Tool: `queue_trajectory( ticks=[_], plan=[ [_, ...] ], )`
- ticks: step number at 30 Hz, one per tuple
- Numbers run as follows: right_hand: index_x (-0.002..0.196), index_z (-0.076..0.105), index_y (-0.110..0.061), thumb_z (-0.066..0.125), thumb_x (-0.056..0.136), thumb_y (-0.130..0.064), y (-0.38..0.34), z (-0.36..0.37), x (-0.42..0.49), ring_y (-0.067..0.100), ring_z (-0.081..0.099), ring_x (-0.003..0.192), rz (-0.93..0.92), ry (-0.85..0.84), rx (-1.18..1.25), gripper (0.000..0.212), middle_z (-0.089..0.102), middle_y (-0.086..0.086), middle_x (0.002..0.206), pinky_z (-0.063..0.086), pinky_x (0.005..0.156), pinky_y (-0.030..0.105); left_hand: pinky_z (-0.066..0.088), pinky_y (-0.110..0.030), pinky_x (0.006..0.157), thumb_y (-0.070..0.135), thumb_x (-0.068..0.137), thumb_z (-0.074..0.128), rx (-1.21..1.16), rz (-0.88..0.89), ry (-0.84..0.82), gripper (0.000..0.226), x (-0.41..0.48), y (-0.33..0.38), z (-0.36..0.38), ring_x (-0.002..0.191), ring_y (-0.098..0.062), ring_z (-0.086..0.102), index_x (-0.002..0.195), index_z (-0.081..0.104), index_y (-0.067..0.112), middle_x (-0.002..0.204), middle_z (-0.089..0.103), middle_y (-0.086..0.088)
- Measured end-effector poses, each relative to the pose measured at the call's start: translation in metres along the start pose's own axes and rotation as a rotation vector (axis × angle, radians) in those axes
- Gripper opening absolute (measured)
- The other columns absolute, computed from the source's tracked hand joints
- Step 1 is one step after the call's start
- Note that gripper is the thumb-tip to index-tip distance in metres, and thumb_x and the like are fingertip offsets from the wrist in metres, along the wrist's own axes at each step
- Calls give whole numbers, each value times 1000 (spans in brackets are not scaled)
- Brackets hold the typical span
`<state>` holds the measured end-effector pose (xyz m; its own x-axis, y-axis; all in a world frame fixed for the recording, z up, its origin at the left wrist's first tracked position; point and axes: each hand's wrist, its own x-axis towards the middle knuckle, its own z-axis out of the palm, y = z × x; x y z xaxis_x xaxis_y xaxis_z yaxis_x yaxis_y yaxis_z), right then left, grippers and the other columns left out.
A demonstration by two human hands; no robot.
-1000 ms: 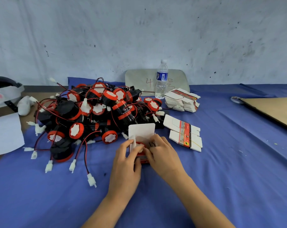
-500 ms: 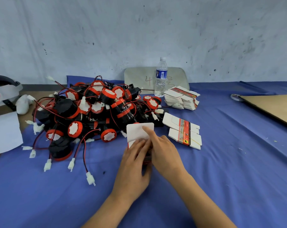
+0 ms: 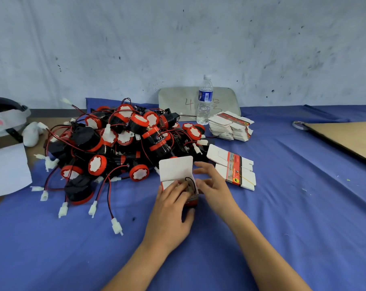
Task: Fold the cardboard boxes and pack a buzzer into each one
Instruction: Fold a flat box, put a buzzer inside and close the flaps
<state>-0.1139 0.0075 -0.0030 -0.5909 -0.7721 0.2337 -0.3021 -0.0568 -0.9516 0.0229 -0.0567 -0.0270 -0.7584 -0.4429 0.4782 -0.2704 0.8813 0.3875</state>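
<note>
Two bare forearms reach across a blue cloth [image 3: 293, 217] to a small box [image 3: 175, 168] held at the centre of the table. The left hand [image 3: 169, 208] grips the box from the near side, fingers curled over its open top and thumb against its near wall, so most of the body is hidden. The white lid flap stands at the far edge, pointing up and tilted away from the person. A loop of black wire [image 3: 189, 179] shows in the opening. The right hand [image 3: 214, 183] rests just beside the box's right edge, fingers spread and loose, pinching nothing, the forefinger reaching toward the flap.

Just right of it lies a bundle of flat boxes [image 3: 233, 168], its long axis running from far-left to near-right. Left of the box sprawls a heap of red-and-black buzzers [image 3: 119, 143], wires and white plugs trailing onto the cloth. Farther back sit a stack [image 3: 230, 129] of more flat boxes, then a water bottle [image 3: 205, 101] upright near the scuffed wall [image 3: 177, 38].
</note>
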Motion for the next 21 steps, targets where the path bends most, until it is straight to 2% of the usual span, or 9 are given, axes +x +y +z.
queue_trajectory(
  ticks=[1, 3, 5, 7, 9, 11, 14, 17, 21],
  plan=[
    [121, 50, -34, 51, 94, 0, 3, 0, 0, 14, 61, 100, 9, -15, 6, 44, 58, -3, 122, 52, 87, 28, -6, -22, 118, 25, 88, 61, -27, 8, 8, 40, 0, -1, 0, 140, -10, 29, 128, 60, 23, 146, 45, 9],
    [126, 50, -28, 52, 96, -1, 7, 0, 1, 7, 62, 105, 65, -66, 141, 41, 60, 0, 124, 51, 89, 24, 8, -21, 118, 24, 88, 63, -125, 18, 43, 31, -1, -3, -1, 138, -2, 31, 119, 65, 25, 151, 36, 15],
    [129, 51, -22, 52, 96, -1, 10, 0, 2, 19, 64, 108, 139, -126, 277, 40, 68, 5, 115, 51, 93, 31, 28, -12, 108, 21, 88, 65, -253, -2, 83, 25, -2, -4, -4, 134, 6, 33, 113, 65, 27, 155, 26, 21],
    [127, 53, -22, 53, 94, 3, 12, -1, 3, 23, 65, 103, 153, -144, 272, 42, 70, 7, 108, 52, 90, 33, 35, -4, 95, 17, 88, 66, -352, -30, 132, 28, -2, -6, -7, 132, 6, 37, 113, 58, 26, 155, 23, 21],
    [120, 57, -25, 52, 91, 8, 10, 1, 2, 16, 66, 95, 110, -146, 212, 44, 72, 2, 103, 53, 79, 25, 34, -5, 96, 12, 87, 68, -424, -44, 151, 42, -2, -6, -9, 133, 3, 37, 120, 48, 30, 155, 25, 18],
    [116, 58, -26, 50, 89, 12, 7, 2, 1, 10, 66, 94, 70, -151, 182, 48, 73, -4, 102, 51, 78, 20, 32, -6, 100, 10, 89, 66, -396, -23, 117, 48, -2, -5, -7, 136, 2, 33, 126, 49, 35, 152, 30, 15],
    [111, 62, -23, 48, 87, 16, 4, 3, -1, 9, 65, 98, 11, -164, 192, 48, 73, -7, 101, 50, 84, 21, 44, -23, 100, 15, 90, 66, -236, -29, 90, 31, -2, -3, -2, 131, -9, 44, 120, 63, 24, 139, 48, 9],
    [100, 72, -17, 53, 80, -5, 1, 2, -4, 13, 65, 95, 12, -188, 239, 30, 73, 4, 97, 49, 84, 25, 50, -29, 90, 23, 88, 69, -199, -37, 80, 27, 1, -2, -1, 118, -13, 53, 115, 64, 20, 128, 53, 7],
    [81, 72, -24, 65, 80, -38, -6, 6, -6, 13, 64, 86, -83, -128, 206, 15, 70, 12, 92, 50, 78, 23, 43, -13, 90, 29, 87, 69, -284, -12, 10, 30, 2, -7, -4, 113, -4, 52, 116, 60, 27, 125, 50, 17]
  ],
)
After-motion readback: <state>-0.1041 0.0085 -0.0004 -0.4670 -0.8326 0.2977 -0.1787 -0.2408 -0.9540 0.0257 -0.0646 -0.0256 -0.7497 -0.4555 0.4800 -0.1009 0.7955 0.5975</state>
